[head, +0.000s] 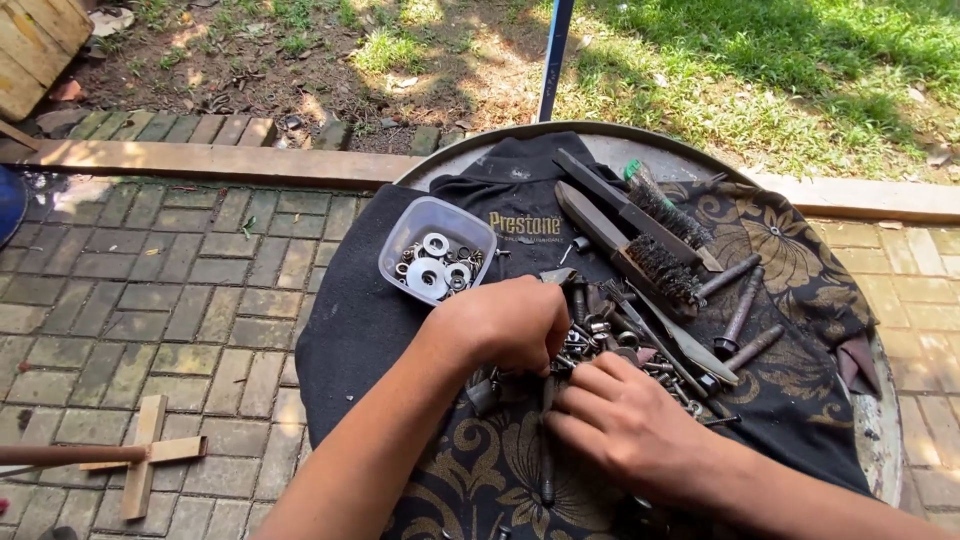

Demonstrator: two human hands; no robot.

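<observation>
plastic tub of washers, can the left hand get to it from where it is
Probably yes. The plastic tub sits open-topped on the black cloth just beyond the left hand, with nothing between them; the hand is busy in the pile of bolts.

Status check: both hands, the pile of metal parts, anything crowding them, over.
Left hand and right hand both down in the pile of bolts and nuts; what they grip is hidden. Tub of washers close left, wire brushes behind.

Left hand (500, 322) and right hand (625, 420) dig into bolt pile (600, 335)
</observation>
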